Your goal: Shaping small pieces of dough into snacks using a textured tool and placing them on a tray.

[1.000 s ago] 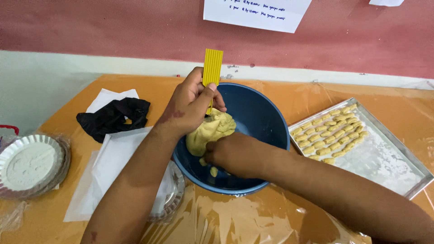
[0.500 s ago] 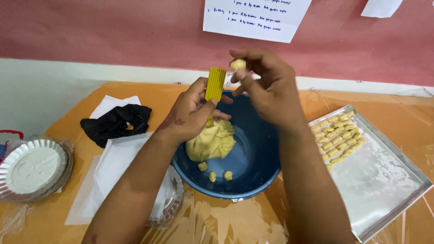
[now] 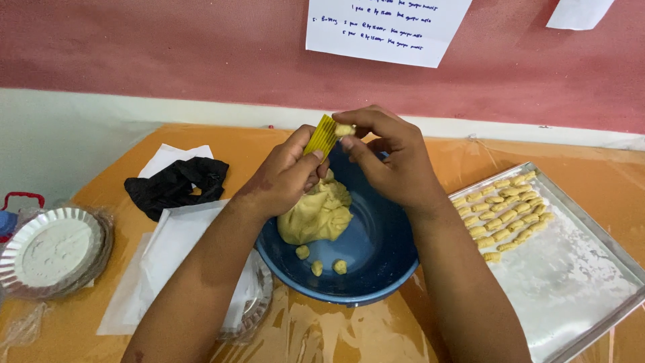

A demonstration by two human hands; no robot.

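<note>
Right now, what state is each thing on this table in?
Left hand: grip shut on the yellow ridged comb.
Right hand: pinching a small dough piece against the comb.
Round blue bowl: holds a dough lump and three bits.
Metal baking tray: partly filled with shaped pieces.

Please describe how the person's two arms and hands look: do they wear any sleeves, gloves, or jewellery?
Both forearms are bare as far as the picture shows; no sleeves are visible. The left hand and the right hand wear no gloves. No rings, watch or bracelets can be seen on fingers or wrists. The fingernails look short and unpainted.
</note>
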